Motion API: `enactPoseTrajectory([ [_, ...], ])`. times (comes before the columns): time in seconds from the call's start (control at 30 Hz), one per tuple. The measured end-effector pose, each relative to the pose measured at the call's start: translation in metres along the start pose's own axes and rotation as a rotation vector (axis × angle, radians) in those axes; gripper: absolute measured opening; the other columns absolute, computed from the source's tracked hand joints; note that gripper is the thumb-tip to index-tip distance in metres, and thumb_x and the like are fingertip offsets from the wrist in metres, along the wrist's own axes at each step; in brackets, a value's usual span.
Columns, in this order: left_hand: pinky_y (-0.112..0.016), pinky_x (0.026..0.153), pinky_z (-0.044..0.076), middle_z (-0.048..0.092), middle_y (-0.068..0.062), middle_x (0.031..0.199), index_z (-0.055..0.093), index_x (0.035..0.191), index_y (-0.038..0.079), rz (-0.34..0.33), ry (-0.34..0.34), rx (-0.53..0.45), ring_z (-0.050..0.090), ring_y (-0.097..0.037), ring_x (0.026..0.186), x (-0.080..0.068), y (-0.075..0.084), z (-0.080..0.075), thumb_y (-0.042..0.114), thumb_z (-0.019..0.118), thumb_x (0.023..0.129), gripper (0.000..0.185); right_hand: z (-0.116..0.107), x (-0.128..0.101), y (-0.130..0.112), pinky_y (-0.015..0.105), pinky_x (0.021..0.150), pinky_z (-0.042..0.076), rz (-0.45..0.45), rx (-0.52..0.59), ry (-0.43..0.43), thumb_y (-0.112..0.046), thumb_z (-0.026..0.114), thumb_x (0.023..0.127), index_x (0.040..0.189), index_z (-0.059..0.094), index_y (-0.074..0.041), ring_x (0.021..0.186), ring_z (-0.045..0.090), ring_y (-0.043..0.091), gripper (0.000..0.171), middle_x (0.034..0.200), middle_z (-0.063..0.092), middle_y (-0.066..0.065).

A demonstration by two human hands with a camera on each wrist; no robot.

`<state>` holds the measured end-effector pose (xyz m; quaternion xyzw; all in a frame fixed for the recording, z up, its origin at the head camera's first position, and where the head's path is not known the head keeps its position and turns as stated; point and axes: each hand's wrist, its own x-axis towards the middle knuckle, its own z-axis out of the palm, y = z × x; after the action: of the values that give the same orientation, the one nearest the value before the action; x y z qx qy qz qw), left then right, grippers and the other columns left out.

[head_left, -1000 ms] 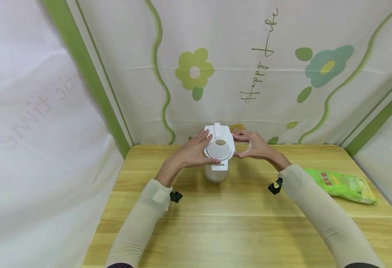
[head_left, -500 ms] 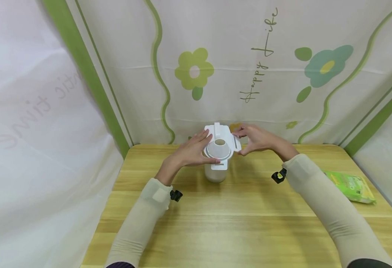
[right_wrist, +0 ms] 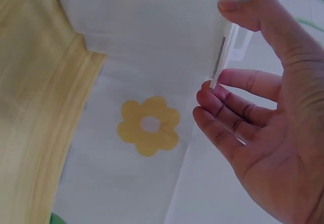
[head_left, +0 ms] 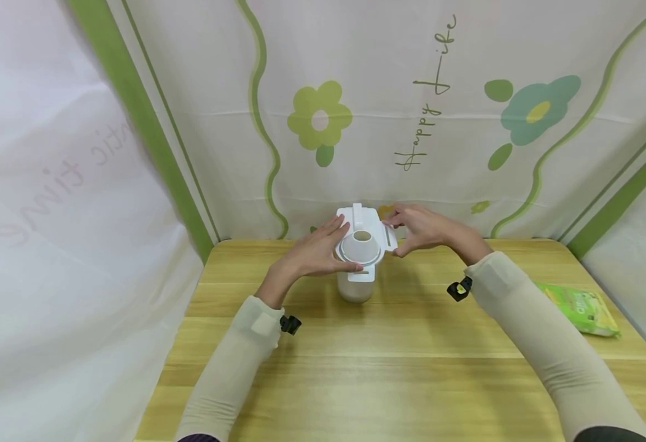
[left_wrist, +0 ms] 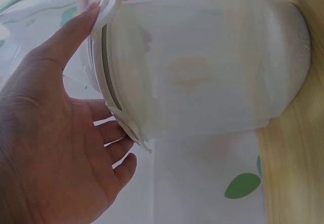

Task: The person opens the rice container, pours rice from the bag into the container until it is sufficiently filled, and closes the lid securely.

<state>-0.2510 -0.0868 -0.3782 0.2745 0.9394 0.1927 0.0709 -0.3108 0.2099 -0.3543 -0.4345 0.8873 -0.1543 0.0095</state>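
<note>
The lid (head_left: 360, 248) is gripped at its rim by the fingers and thumb of the left hand (head_left: 316, 250); its side flap (head_left: 390, 236) is pinched by the right hand (head_left: 425, 228). The lid is seated on a jar (left_wrist: 197, 67), upright on the worktop (head_left: 356, 374); its full translucent wall is shown only by the left wrist view. A green packet (head_left: 579, 308) is positioned at right. "Happy Life" is printed on the curtain (head_left: 378, 61).

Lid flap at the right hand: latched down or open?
Open: in the head view, the lid flap sticks out from the white lid, the right hand touching its edges.
</note>
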Motion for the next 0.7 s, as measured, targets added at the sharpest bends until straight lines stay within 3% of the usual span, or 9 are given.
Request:
enactPoseTrajectory([
  [0.27,-0.051,0.130,0.020,0.002,-0.004,0.179,0.017,0.171,0.012,0.009,0.009,-0.070,0.002,-0.021,0.165,0.000,-0.004,0.005,0.077,0.067,0.089,0.116,0.013,-0.009,0.008,0.053,0.094,0.060,0.012,0.116,0.038,-0.027,0.090,0.079,0.142,0.062,0.008,0.111,0.069,0.040,0.078,0.130,0.065,0.023],
  [0.53,-0.046,0.132,0.014,0.002,-0.008,0.179,0.018,0.170,0.006,0.044,0.008,-0.141,-0.001,-0.023,0.165,0.002,-0.006,0.005,0.066,0.075,0.090,0.114,0.028,-0.015,0.017,0.056,0.101,0.056,0.045,0.331,0.080,-0.018,0.093,0.082,0.149,0.054,0.009,0.128,0.060,0.049,0.082,0.145,0.056,0.031],
  [0.7,-0.047,0.132,0.013,0.003,-0.012,0.179,0.020,0.168,0.003,0.072,0.009,-0.178,0.001,-0.026,0.165,0.004,-0.010,0.004,0.059,0.079,0.090,0.113,0.039,-0.022,0.022,0.057,0.103,0.055,0.057,0.392,0.099,-0.023,0.090,0.086,0.154,0.048,0.007,0.137,0.055,0.046,0.086,0.153,0.053,0.027],
])
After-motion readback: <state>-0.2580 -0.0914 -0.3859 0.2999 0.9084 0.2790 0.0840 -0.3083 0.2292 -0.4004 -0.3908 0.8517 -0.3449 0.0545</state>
